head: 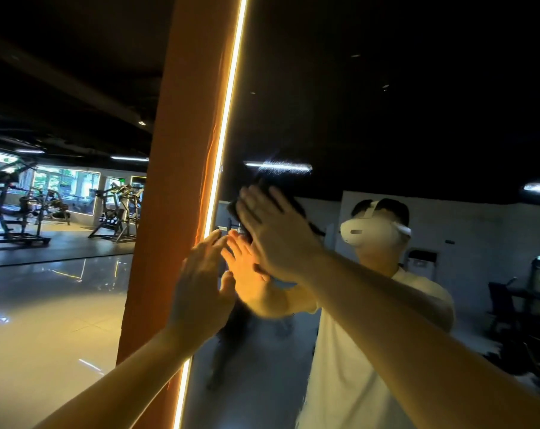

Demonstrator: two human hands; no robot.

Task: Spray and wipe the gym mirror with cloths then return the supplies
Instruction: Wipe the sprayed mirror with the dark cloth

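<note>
My right hand (272, 233) is pressing flat, fingers straight and spread, against a dark cloth (232, 210), pinning it to the mirror (386, 119) at about head height; the cloth is showing above and left of my fingertips, and motion blur is softening its edges. My left hand (200, 289) is lying open too, gripping nothing, its straight fingers reaching up to the glass just beside the mirror's left edge, where the tips are meeting their own reflection. Both forearms are stretching in from the bottom of the view, the right crossing above the left. A bright light strip (228, 103) is running down the mirror's left edge, casting orange over my left hand, and an orange pillar (182, 150) is standing right beside it. The glass is reflecting me in a white headset (367, 230) and a pale shirt (355, 366). Off to the left, gym machines (114, 212) are standing on a glossy floor (45, 305).
</note>
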